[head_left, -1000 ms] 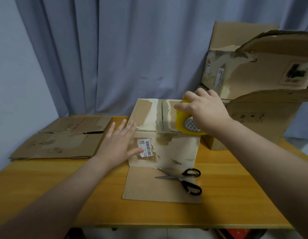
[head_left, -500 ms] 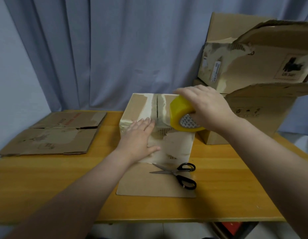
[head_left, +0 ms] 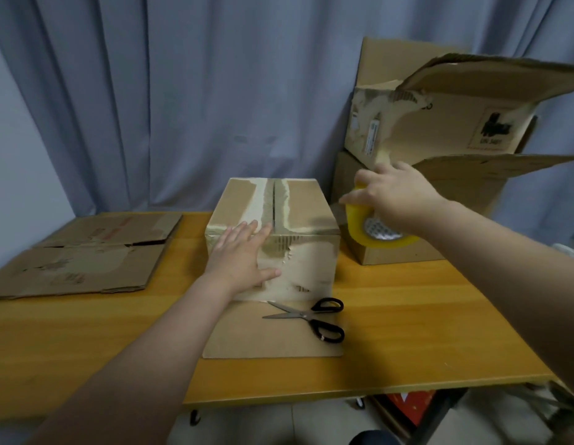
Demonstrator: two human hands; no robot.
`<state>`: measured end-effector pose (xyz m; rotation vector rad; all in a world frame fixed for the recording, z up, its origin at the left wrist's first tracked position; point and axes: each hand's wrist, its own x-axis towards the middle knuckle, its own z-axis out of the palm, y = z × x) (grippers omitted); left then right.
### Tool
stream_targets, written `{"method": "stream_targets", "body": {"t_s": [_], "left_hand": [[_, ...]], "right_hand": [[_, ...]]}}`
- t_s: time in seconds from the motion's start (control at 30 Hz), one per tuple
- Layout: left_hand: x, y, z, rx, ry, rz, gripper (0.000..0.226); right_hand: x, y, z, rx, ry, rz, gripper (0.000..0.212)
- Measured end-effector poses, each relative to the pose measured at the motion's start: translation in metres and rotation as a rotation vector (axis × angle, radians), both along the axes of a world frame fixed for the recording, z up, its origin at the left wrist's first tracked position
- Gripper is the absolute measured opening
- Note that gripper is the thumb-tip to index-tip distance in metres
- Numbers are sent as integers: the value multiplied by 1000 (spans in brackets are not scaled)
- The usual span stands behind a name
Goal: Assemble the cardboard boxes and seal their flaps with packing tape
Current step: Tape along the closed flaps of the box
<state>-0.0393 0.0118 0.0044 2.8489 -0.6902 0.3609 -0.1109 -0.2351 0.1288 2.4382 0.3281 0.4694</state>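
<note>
A worn cardboard box (head_left: 298, 213) stands in the middle of the table with its two top flaps folded shut and a seam running front to back. My left hand (head_left: 244, 255) lies flat against its front left face, fingers spread, reaching the top edge. To the right of the box, my right hand (head_left: 395, 191) grips a yellow roll of packing tape (head_left: 375, 229), held in the air clear of the top. One bottom flap (head_left: 273, 335) lies flat on the table in front of the box.
Black-handled scissors (head_left: 314, 317) lie open on the front flap. Flattened cardboard boxes (head_left: 86, 252) rest at the table's left. Two opened boxes (head_left: 440, 130) are stacked at the back right. The wooden table (head_left: 407, 332) ends near the front; a curtain hangs behind.
My right hand has carried the tape roll from over the box's top off to its right side. My left hand has moved onto the box front and stays pressed there.
</note>
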Motion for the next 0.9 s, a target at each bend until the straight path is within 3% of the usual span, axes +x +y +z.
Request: {"method": "stream_targets", "body": {"t_s": [0.33,0.67,0.9], "left_hand": [[-3,0,-1,2,-33,15,89],[-12,-24,4,95,-48,102,86],[-21,-95,3,28,-110,-108,77]], "right_hand": [[14,-18,-42,-32,102,-67,79],[17,-33,-80,270,172,-49,79],[21,-37,-91,385,130,-6,73]]}}
